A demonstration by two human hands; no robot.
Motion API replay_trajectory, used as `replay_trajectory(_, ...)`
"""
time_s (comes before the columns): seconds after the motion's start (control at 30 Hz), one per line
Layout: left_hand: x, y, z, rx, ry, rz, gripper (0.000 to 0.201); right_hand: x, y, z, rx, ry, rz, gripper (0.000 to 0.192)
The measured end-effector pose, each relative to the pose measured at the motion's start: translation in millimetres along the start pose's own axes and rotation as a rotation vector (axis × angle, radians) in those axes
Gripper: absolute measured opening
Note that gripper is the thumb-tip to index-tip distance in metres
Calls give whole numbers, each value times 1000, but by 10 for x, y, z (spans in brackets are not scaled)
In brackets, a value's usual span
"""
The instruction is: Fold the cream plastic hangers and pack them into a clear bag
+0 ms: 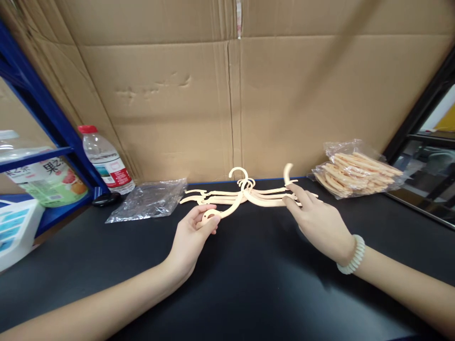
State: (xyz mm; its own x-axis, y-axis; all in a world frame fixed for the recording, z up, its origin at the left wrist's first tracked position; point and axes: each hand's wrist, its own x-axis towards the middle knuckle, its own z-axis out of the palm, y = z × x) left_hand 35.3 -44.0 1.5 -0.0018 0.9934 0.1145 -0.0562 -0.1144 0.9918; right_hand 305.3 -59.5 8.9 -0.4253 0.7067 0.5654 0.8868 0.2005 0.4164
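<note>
A cream plastic clothes hanger (234, 204) with its hook upright is held in front of me. My left hand (194, 232) is closed on its left end, thumb against fingers. My right hand (316, 220) has its fingertips closed at the right end, where a curved cream piece (287, 175) sticks up above the fingers. That end is partly hidden by the fingers. Right behind lie several more cream hangers (220, 200) with their arms spread, on the black table (241, 284). A pale coiled band circles my right wrist.
A crumpled clear plastic bag (147, 201) lies on the left, near a red-capped water bottle (106, 161). Bagged cream hanger parts (355, 173) are at the right rear. A cardboard wall (170, 104) closes the back. A blue shelf frame (67, 118) stands at the left.
</note>
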Motion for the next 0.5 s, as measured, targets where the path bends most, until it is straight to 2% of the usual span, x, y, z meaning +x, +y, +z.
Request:
replay_trajectory(0.1, -1, -1, 2, 2, -1, 4, 34, 4, -10, 22, 179, -6, 26, 37)
replay_trajectory(0.23, -4, 0, 3, -5, 9, 12, 32, 11, -6, 69, 603, 66, 92, 37)
replay_trajectory(0.3, -7, 6, 5, -12, 11, 11, 32, 26, 8, 84, 824, 85, 173, 35)
replay_trajectory(0.4, -11, 23, 15, -34, 11, -2, 33, 56, 40, 101, 1167, 3, 316, 29)
replay_trajectory(0.5, -1, 42, 30, -104, 35, -18, 37, 77, 79, 130, 1469, -105, 441, 32)
